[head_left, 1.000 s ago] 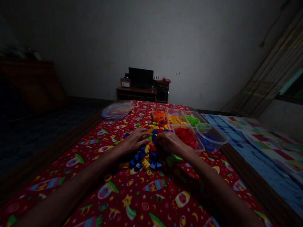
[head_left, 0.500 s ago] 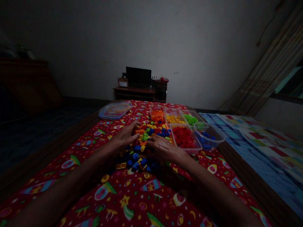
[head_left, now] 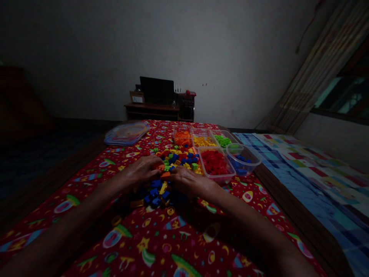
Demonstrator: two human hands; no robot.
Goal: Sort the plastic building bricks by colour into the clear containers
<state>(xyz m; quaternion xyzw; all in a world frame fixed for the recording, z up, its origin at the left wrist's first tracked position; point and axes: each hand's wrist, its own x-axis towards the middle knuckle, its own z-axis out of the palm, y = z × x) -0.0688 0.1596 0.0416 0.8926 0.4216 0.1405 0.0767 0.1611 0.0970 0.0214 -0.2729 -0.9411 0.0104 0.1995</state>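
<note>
My left hand (head_left: 145, 169) is closed at the left side of a mixed pile of toy building blocks (head_left: 155, 192), with an orange building block (head_left: 160, 167) at its fingertips. Opposite it, my right hand (head_left: 184, 181) has its fingers curled down into the pile; whatever they hold is hidden. Between the two hands lies another orange block (head_left: 165, 175). Blue and yellow blocks lie on the near side of the hands, and more mixed colours lie beyond them.
To the right of the pile stand clear containers of orange blocks (head_left: 182, 138), yellow blocks (head_left: 203, 141), green blocks (head_left: 222, 141), red blocks (head_left: 213, 162) and blue blocks (head_left: 242, 164). Stacked lids (head_left: 127, 134) lie at the far left on the red patterned cloth (head_left: 150, 231).
My left hand has closed its fingers around an orange block and come nearer my right hand. The whole view has shifted, so everything appears further left.
</note>
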